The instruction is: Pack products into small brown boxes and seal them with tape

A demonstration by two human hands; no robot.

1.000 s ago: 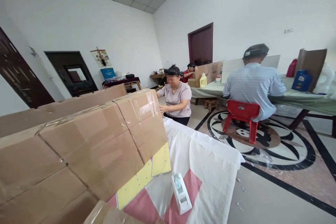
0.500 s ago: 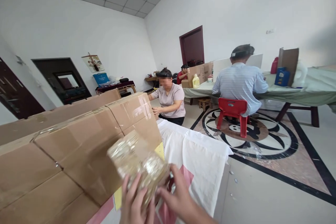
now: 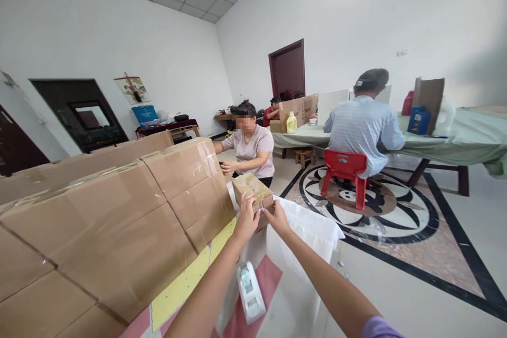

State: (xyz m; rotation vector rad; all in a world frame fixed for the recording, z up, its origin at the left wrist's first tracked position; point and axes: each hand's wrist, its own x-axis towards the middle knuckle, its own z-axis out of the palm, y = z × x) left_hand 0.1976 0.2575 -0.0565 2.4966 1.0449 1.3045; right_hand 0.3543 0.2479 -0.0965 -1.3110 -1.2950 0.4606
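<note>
A small cardboard box (image 3: 264,202) with glossy tape over its top is held out at the far end of the white-covered table, both arms stretched forward. My left hand (image 3: 246,215) grips its near left side, fingers over the upper edge. My right hand (image 3: 278,217) closes on the near right corner, thumb against the front. The two thumbs almost meet. Whether the box rests on the cloth, I cannot tell. A white tape dispenser (image 3: 251,293) lies between my forearms on a pink patch of the tabletop.
Large taped cartons (image 3: 119,211) form a wall along the left. A person (image 3: 253,142) sits beyond the table's far end. To the right, another person (image 3: 358,129) sits on a red stool (image 3: 346,165) at a green-covered table (image 3: 471,140) with bottles and cardboard panels.
My hands have carried the box from close to me out to the table's far end. The tape dispenser now shows plainly between my arms. The view has shifted slightly.
</note>
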